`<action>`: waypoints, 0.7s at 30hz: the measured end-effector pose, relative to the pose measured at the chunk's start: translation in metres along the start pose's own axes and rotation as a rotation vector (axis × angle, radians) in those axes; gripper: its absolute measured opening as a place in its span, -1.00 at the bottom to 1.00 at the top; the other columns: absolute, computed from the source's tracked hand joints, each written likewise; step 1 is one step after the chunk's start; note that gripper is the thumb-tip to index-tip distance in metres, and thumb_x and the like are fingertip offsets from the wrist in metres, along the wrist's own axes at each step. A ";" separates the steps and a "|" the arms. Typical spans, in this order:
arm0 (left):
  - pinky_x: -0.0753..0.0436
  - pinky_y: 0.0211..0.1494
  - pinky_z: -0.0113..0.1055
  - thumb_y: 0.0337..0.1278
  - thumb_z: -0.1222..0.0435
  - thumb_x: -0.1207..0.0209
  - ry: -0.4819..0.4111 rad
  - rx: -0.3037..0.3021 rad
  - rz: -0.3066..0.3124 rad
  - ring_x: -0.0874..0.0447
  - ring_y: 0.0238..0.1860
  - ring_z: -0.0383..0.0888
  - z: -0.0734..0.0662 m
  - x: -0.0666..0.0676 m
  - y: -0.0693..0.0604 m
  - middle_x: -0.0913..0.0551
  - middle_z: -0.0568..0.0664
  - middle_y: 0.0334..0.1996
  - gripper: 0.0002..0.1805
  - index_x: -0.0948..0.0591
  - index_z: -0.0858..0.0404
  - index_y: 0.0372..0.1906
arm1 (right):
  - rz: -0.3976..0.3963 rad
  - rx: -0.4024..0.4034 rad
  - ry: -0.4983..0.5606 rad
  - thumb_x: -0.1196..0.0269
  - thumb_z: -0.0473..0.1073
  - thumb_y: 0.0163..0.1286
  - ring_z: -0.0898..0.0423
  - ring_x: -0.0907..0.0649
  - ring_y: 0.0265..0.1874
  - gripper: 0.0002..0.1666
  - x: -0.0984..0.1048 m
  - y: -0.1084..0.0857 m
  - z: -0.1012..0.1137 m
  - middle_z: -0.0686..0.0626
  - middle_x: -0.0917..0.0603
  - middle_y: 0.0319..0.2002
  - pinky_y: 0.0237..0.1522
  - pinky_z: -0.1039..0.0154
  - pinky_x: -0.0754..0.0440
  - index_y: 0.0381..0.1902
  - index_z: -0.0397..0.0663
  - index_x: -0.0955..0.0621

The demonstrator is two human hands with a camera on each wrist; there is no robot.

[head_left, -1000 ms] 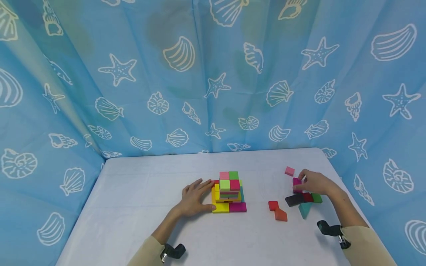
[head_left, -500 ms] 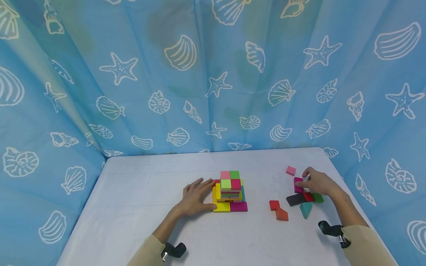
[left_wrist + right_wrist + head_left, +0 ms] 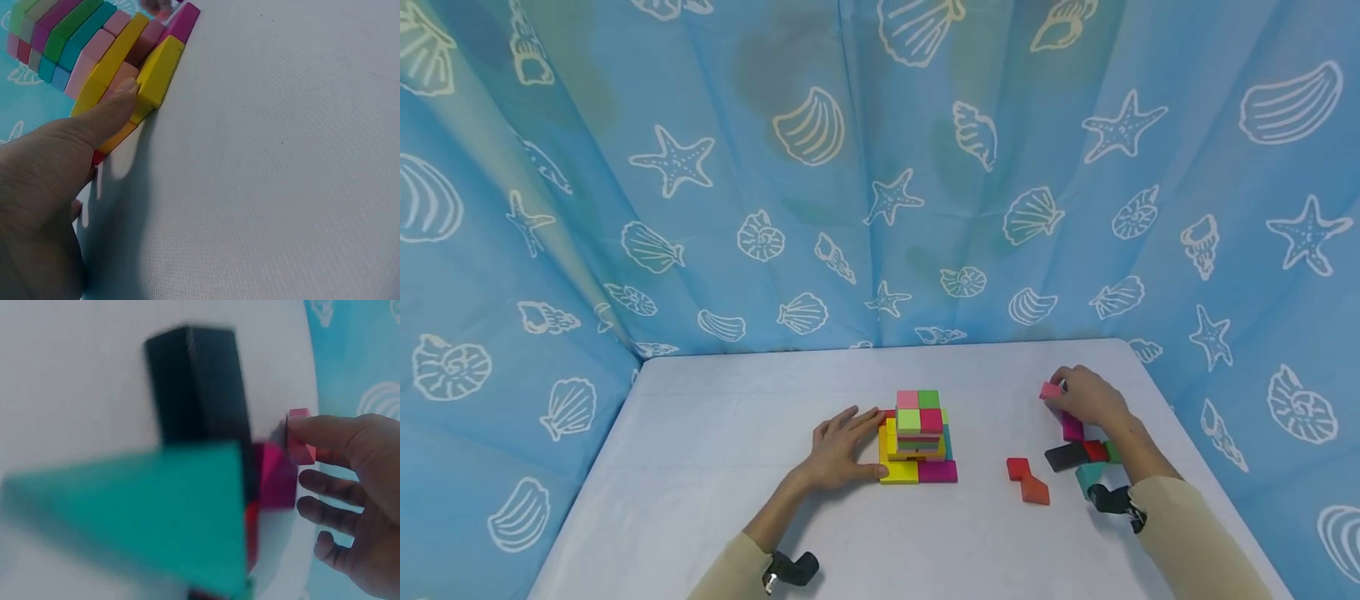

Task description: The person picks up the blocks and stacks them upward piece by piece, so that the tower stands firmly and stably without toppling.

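A layered stack of coloured blocks (image 3: 919,423) stands mid-table, with a wider bottom layer of yellow, magenta, teal and red pieces. My left hand (image 3: 837,452) rests against its left side, fingers spread; in the left wrist view the thumb touches a yellow block (image 3: 159,74). At the right, my right hand (image 3: 1088,395) pinches a small pink block (image 3: 302,439) between thumb and index finger, the other fingers apart from it. Just in front of that hand lies a magenta block (image 3: 1072,427), partly covered by the hand in the head view.
Near the right forearm lie a black block (image 3: 1067,456), a dark red block (image 3: 1095,451), a partly hidden green block (image 3: 1112,452) and a teal triangular block (image 3: 1088,477). Two red-orange blocks (image 3: 1035,490) lie between these and the stack. A blue shell-print curtain (image 3: 880,250) surrounds the white table (image 3: 737,417).
My right hand has left the magenta block and moved back and left to the pink block, which it now pinches. The left hand stays at the stack.
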State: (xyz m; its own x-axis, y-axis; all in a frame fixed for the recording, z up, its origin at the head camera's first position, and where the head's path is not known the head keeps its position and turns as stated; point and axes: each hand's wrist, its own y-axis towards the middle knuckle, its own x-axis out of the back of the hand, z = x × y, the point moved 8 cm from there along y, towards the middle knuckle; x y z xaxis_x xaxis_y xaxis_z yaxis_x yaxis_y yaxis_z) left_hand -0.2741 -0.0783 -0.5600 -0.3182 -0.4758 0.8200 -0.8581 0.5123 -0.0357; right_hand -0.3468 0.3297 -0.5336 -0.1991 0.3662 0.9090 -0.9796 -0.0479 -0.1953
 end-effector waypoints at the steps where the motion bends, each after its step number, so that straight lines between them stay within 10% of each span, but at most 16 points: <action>1: 0.02 0.44 0.31 0.07 -0.18 -0.34 -0.002 0.002 0.003 0.11 0.58 0.17 0.000 0.000 0.000 -0.18 -0.09 0.57 -0.02 -0.20 -0.11 0.58 | -0.013 0.014 0.005 -0.45 0.03 0.23 -0.19 -0.64 -0.11 -0.30 0.002 -0.001 0.008 -0.30 -0.62 -0.01 -0.18 -0.04 -0.73 0.20 -0.26 -0.53; 13: 0.00 0.43 0.31 0.06 -0.20 -0.33 0.006 -0.016 -0.013 0.09 0.58 0.17 -0.001 0.002 -0.001 -0.20 -0.10 0.57 -0.02 -0.21 -0.08 0.58 | -0.134 0.424 0.196 -0.41 0.05 0.31 0.07 -0.57 -0.18 -0.53 0.035 -0.048 0.171 0.04 -0.65 -0.05 -0.32 0.28 -0.63 0.13 0.07 -0.64; 21: 0.00 0.43 0.32 0.05 -0.19 -0.34 0.002 -0.008 -0.012 0.07 0.58 0.17 -0.001 0.002 -0.001 -0.20 -0.10 0.56 -0.01 -0.21 -0.09 0.57 | -0.091 0.505 0.202 -0.45 0.08 0.26 0.04 -0.60 -0.11 -0.51 0.026 -0.073 0.219 0.12 -0.65 -0.03 -0.28 0.31 -0.63 0.14 0.18 -0.65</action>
State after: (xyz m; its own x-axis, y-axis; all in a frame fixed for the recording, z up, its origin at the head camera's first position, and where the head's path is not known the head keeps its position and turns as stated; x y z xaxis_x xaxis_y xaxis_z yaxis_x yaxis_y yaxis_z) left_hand -0.2731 -0.0787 -0.5577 -0.3071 -0.4809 0.8212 -0.8587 0.5120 -0.0213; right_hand -0.2870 0.1395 -0.4149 -0.1528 0.5586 0.8153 -0.8940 -0.4297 0.1268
